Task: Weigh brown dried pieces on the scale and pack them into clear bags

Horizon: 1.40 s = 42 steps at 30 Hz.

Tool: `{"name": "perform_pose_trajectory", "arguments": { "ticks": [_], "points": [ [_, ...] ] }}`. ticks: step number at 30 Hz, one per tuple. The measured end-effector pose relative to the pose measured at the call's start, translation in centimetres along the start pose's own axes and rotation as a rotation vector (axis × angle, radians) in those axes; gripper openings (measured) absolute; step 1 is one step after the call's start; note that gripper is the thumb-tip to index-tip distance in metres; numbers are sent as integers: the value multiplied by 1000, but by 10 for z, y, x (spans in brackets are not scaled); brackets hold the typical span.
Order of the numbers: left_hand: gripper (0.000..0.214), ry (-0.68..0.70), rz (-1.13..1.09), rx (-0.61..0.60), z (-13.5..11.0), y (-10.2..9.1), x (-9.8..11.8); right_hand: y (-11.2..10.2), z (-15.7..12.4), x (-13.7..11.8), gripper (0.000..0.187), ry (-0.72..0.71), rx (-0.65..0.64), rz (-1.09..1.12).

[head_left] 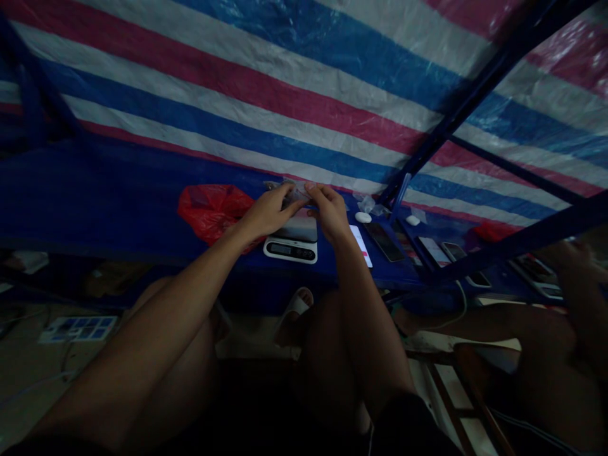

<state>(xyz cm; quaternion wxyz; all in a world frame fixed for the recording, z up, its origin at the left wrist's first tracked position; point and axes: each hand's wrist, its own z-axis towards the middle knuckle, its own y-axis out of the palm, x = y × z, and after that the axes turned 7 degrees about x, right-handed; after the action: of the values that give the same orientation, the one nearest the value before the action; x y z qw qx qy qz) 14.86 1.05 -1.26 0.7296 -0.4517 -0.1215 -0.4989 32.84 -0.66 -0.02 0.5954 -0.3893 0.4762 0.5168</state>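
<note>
Between my two hands, just above the far part of a white digital scale point(291, 249), is a small clear plastic bag point(295, 190). My left hand point(270, 209) pinches its left side, with thumb and fingers closed on it. On the other side my right hand point(330, 209) grips the bag's edge between thumb and forefinger. Dark contents show faintly at the bag's left end, too dim to name. The scale's grey plate is partly covered by my hands. Left of the scale, under my left wrist, lies a crumpled red plastic bag point(213, 206).
Right of the scale lie a lit phone point(361, 246), a dark phone point(384, 242) and a white earbud-like case point(363, 217). Blue metal posts point(456, 126) cross the right side. A striped plastic sheet point(266, 88) hangs behind the blue table. Another person's hand point(572, 259) is far right.
</note>
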Motion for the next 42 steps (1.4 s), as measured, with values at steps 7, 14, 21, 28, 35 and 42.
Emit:
{"name": "perform_pose_trajectory", "arguments": {
  "ticks": [7, 14, 21, 28, 35, 42],
  "points": [
    [34, 1, -13, -51, 1, -7, -2, -20, 8, 8, 44, -30, -38, -15],
    [33, -147, -7, 91, 8, -9, -11, -30, 12, 21, 50, -129, -90, -156],
    [23, -267, 106, 302, 31, -6, -26, -22, 12, 34, 38, -286, -189, -567],
    [36, -339, 138, 174, 29, -3, -37, -18, 9, 34, 46, -311, -208, -696],
    [39, -228, 189, 233, 25, -32, -37, 1, -2, 10, 25, -531, -85, -601],
    [29, -217, 424, -143, 10, -82, -37, 58, -40, -3, 29, -629, -605, -797]
  ]
}}
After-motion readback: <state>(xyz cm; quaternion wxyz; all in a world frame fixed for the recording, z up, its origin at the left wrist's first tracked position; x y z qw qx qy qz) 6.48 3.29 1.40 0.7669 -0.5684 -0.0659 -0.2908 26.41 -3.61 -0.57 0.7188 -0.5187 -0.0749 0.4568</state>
